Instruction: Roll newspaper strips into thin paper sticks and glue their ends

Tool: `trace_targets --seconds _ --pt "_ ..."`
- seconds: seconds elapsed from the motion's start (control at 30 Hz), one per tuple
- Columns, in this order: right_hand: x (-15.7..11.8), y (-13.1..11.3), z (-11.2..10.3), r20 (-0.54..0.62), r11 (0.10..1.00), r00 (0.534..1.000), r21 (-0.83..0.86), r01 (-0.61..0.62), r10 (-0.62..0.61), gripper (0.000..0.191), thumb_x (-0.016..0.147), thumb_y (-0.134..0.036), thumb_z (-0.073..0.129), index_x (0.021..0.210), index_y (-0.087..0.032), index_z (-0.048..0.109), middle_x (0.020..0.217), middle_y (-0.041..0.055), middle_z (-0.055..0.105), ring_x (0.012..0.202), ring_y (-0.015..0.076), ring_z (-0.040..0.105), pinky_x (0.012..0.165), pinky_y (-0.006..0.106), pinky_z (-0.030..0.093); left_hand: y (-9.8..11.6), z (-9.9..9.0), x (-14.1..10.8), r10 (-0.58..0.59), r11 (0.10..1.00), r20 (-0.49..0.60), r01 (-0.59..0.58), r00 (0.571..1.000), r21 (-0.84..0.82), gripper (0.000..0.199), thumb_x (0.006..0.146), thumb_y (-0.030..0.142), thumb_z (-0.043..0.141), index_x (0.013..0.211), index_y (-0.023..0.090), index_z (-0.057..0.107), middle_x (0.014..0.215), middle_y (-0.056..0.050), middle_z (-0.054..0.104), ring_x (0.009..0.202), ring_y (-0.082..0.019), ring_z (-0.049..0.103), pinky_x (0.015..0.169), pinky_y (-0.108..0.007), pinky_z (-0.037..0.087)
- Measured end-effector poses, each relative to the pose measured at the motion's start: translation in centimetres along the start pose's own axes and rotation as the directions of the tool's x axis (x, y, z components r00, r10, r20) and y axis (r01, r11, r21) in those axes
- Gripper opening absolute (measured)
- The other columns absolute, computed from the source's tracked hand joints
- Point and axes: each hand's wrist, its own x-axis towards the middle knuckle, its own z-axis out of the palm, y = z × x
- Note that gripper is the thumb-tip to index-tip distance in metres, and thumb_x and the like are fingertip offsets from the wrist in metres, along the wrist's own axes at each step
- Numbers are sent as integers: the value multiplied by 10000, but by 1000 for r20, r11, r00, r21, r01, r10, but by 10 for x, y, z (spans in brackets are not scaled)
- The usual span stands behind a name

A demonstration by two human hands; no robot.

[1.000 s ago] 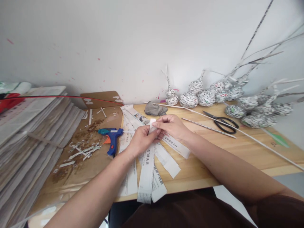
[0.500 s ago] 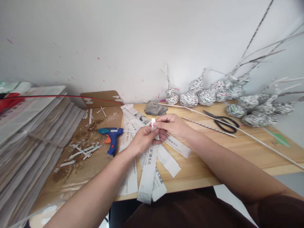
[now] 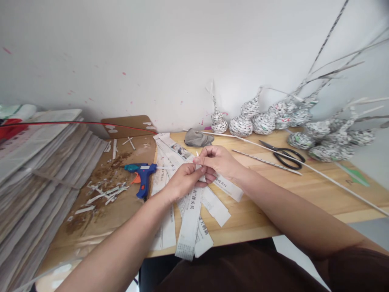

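Observation:
Close together over the table, my left hand (image 3: pixel 185 178) and my right hand (image 3: pixel 217 162) both pinch one newspaper strip (image 3: pixel 191 219). Its printed length hangs down toward the table's front edge. At the upper end, a narrow white tip pokes out above the fingertips, and the fingers cover the part beneath it. Other cut newspaper strips (image 3: pixel 164 211) lie fanned out under my hands. To the left of them lies a blue glue gun (image 3: pixel 144 176) with an orange trigger. A crumpled grey cloth (image 3: pixel 199 138) sits just beyond my hands.
Tall stacked newspapers (image 3: pixel 57 174) stand at left, beside paper scraps (image 3: pixel 106 194) on stained cardboard. Black scissors (image 3: pixel 285 157), a rolled paper stick (image 3: pixel 266 162) and a long white stick (image 3: pixel 322 174) lie at right. Several woven paper gourds (image 3: pixel 264 123) line the wall.
The strip's upper end, wide and flat before, now shows as a thin, narrow tip between the fingers. Both hands stay nearly in place, and the view has shifted slightly.

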Motion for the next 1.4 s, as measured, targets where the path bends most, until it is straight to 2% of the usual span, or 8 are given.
trace_targets --seconds 0.17,0.4,0.57,0.77,1.07,1.13,1.3,1.4 --pt "-2 -4 -5 96 996 995 -89 -12 21 236 779 -354 698 763 -141 600 428 -52 523 309 73 442 325 187 390 -1 0 0 -2 1000 14 3 1000 -15 361 831 443 598 931 113 704 939 -115 712 882 -188 664 836 -357 528" --pt "-2 -2 -3 21 996 998 -60 -61 62 254 757 -374 717 732 -161 579 419 -44 542 300 104 484 293 188 368 0 4 -1 -31 996 -9 31 999 79 376 823 451 609 982 121 693 976 -121 709 940 -207 662 845 -359 530" --pt "-4 -1 1 13 998 998 8 -63 63 322 748 -368 730 679 -189 472 341 -92 459 230 69 367 281 179 341 -1 3 0 -21 998 63 17 998 64 406 845 472 567 972 107 689 990 -137 702 941 -222 664 823 -359 536" --pt "-4 -6 -7 164 996 983 -49 -78 85 231 788 -355 696 784 -159 574 390 -73 491 300 88 463 328 189 394 1 2 0 -23 1000 58 22 998 17 404 829 470 587 961 100 682 956 -137 707 888 -212 674 794 -345 542" --pt "-4 -4 -3 -71 997 995 -29 -78 76 336 711 -385 758 669 -188 490 407 -67 527 284 78 452 291 170 359 1 6 -2 -42 997 30 40 999 71 387 845 453 576 979 104 679 969 -131 704 900 -188 663 796 -313 537" --pt "-4 -6 -4 -63 997 996 -23 -72 70 343 704 -404 759 686 -192 490 409 -70 527 283 84 457 286 174 357 1 6 -2 -40 997 34 38 999 62 387 849 453 569 973 102 678 971 -132 703 892 -186 665 792 -312 538" --pt "-3 -8 -11 121 990 985 -79 -115 124 282 753 -400 714 813 -146 607 461 -35 579 335 92 512 342 190 420 1 5 -2 -42 998 29 40 999 41 392 840 451 582 967 92 672 950 -136 703 872 -187 668 786 -318 541" --pt "-2 -4 -10 42 991 992 -59 -117 120 291 715 -381 752 728 -160 564 443 -42 570 309 83 487 325 180 399 1 5 -1 -35 998 38 33 999 61 395 840 458 579 976 100 673 959 -133 701 889 -187 663 785 -313 539"
